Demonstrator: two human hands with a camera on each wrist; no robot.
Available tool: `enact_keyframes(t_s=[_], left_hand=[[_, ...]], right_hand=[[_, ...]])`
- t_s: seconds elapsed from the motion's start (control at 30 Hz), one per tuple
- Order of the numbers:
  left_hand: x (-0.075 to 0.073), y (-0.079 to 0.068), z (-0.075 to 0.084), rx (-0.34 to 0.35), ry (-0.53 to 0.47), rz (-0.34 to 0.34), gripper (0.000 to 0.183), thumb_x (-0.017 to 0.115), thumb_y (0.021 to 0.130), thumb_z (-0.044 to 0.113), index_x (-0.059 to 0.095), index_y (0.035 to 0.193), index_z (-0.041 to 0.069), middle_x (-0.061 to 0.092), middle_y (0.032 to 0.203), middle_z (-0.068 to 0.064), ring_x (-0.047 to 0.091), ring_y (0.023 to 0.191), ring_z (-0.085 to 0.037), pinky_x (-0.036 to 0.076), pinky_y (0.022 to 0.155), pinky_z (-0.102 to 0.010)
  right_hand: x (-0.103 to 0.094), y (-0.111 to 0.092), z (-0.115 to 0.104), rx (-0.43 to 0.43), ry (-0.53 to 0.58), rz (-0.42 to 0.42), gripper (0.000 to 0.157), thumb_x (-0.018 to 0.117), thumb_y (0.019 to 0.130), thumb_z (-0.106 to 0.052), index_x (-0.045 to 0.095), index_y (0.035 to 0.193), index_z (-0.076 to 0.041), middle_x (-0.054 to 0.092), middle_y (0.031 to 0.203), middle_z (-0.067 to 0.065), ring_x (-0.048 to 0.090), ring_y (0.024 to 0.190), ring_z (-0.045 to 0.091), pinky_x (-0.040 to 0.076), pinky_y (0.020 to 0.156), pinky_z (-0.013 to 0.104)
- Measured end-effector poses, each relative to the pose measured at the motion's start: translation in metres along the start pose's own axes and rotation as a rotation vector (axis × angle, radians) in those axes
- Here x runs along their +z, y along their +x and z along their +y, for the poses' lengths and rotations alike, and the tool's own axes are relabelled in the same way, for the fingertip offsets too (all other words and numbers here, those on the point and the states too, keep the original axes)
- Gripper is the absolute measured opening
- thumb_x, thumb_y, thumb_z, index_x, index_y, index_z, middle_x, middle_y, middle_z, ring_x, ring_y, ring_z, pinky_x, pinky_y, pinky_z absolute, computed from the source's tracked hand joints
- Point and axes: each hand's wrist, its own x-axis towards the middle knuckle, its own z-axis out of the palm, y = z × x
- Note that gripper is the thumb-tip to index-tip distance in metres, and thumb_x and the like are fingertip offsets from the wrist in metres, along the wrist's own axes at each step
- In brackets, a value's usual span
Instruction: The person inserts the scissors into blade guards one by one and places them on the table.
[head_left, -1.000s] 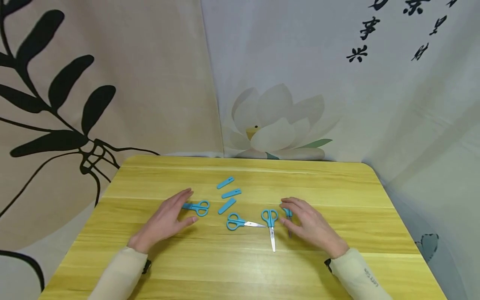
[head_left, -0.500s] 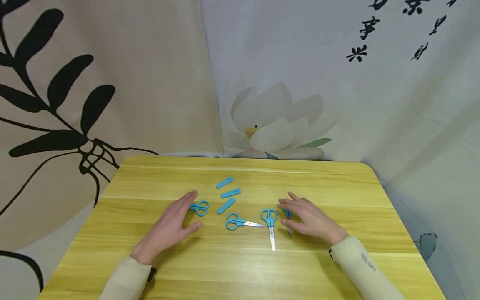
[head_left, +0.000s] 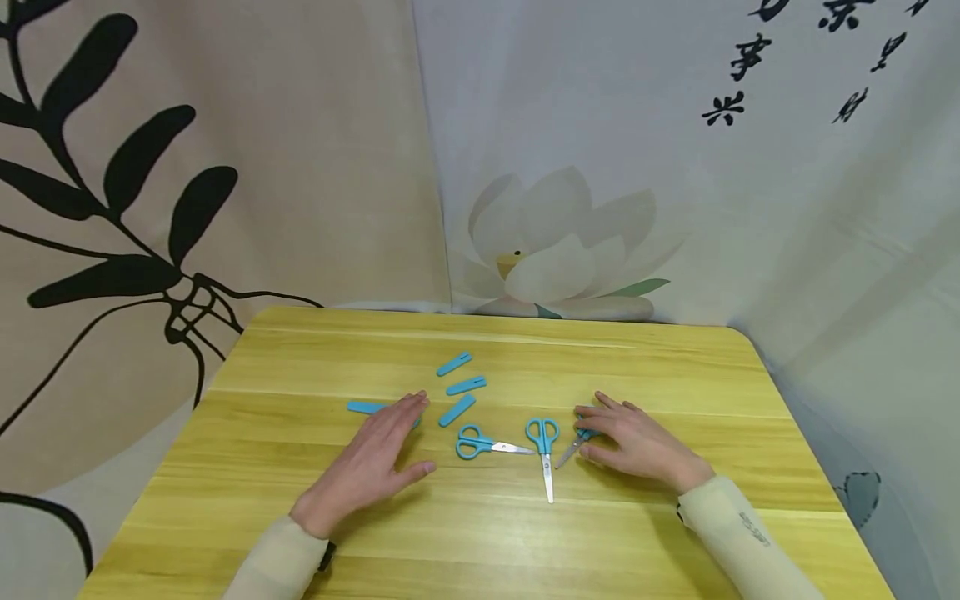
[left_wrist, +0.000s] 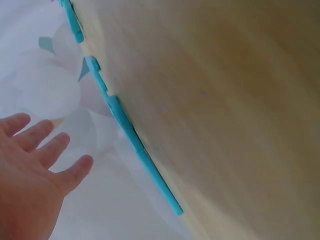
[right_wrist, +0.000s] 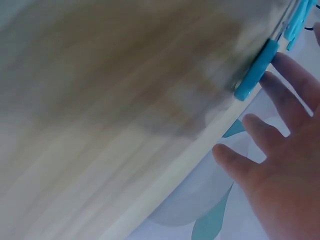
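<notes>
In the head view my left hand [head_left: 375, 467] hovers with spread fingers over a pair of scissors whose blades sit in a blue cap [head_left: 365, 407]; the handles are mostly hidden. The left wrist view shows these capped scissors [left_wrist: 142, 155] apart from the fingers. My right hand [head_left: 641, 439], fingers extended, lies over blue-handled scissors with a bare blade [head_left: 568, 452]. In the right wrist view its fingertips touch the handle [right_wrist: 257, 70]. Between the hands lie two more bare-bladed scissors, one pointing right [head_left: 474, 443] and one pointing toward me [head_left: 543, 442].
Three loose blue blade caps, a far one [head_left: 454, 364], a middle one [head_left: 467, 385] and a near one [head_left: 457, 411], lie beyond the scissors. Everything is on a wooden table [head_left: 660, 358] with a printed curtain [head_left: 337, 167] behind it.
My left hand has moved right, uncovering the cap and covering the handles of the capped scissors. The scissors under my right hand have turned, their blade now pointing down-left.
</notes>
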Motion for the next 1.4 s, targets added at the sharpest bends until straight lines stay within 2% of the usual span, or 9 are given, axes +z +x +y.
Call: enact_keyframes(t_s=[0.2,0.4,0.63,0.8,0.93,1.13,1.4], left_hand=[[-0.003,0.004,0.004,0.034,0.021,0.008,0.087,0.064,0.099,0.056,0.032,0.161,0.002,0.033,0.165,-0.018,0.033,0.150,-0.038,0.033,0.116,-0.063],[-0.003,0.017,0.007,0.019,0.019,-0.025,0.086,0.063,0.099,0.057,0.034,0.160,0.003,0.032,0.165,-0.018,0.032,0.151,-0.038,0.032,0.117,-0.062],[0.005,0.040,0.011,0.006,-0.002,-0.073,0.084,0.067,0.098,0.053,0.037,0.159,0.002,0.035,0.164,-0.016,0.032,0.151,-0.036,0.033,0.118,-0.059],[0.010,0.052,0.010,-0.012,-0.020,-0.103,0.081,0.067,0.100,0.048,0.038,0.158,0.001,0.038,0.163,-0.016,0.036,0.149,-0.035,0.035,0.117,-0.057],[0.012,0.060,0.008,-0.039,-0.058,-0.119,0.076,0.067,0.101,0.044,0.039,0.158,0.002,0.041,0.160,-0.016,0.040,0.146,-0.036,0.038,0.116,-0.056],[0.016,0.070,0.005,-0.120,-0.143,-0.159,0.071,0.068,0.101,0.043,0.043,0.155,0.005,0.047,0.156,-0.015,0.044,0.143,-0.035,0.039,0.116,-0.052],[0.023,0.082,0.007,-0.183,-0.187,-0.171,0.061,0.069,0.101,0.036,0.050,0.151,0.005,0.054,0.149,-0.012,0.049,0.139,-0.034,0.042,0.114,-0.051]], right_hand=[[-0.002,-0.009,0.003,-0.026,-0.060,0.022,0.047,0.075,0.096,-0.042,0.070,0.133,-0.013,0.060,0.145,0.009,0.042,0.144,0.044,0.037,0.111,0.067],[-0.001,-0.005,0.007,-0.122,-0.060,0.087,0.040,0.082,0.091,-0.031,0.074,0.125,-0.012,0.064,0.130,0.007,0.059,0.122,0.029,0.052,0.100,0.049],[0.002,0.001,0.009,-0.128,-0.006,0.081,0.020,0.083,0.090,-0.020,0.077,0.109,-0.016,0.064,0.121,0.002,0.060,0.110,0.022,0.054,0.094,0.043],[0.003,-0.001,0.011,-0.135,-0.001,0.097,0.016,0.084,0.089,-0.017,0.077,0.103,-0.017,0.063,0.114,-0.003,0.059,0.104,0.018,0.054,0.090,0.040],[0.002,-0.006,0.012,-0.116,0.009,0.106,0.016,0.084,0.089,-0.017,0.077,0.103,-0.018,0.062,0.112,-0.004,0.058,0.102,0.016,0.054,0.088,0.039],[-0.003,-0.016,0.013,-0.015,0.029,0.127,0.017,0.083,0.090,-0.020,0.076,0.104,-0.026,0.061,0.115,-0.009,0.057,0.104,0.012,0.054,0.089,0.039],[-0.005,-0.025,0.012,0.005,0.033,0.194,0.018,0.084,0.089,-0.020,0.076,0.103,-0.029,0.061,0.116,-0.009,0.058,0.104,0.011,0.055,0.088,0.038]])
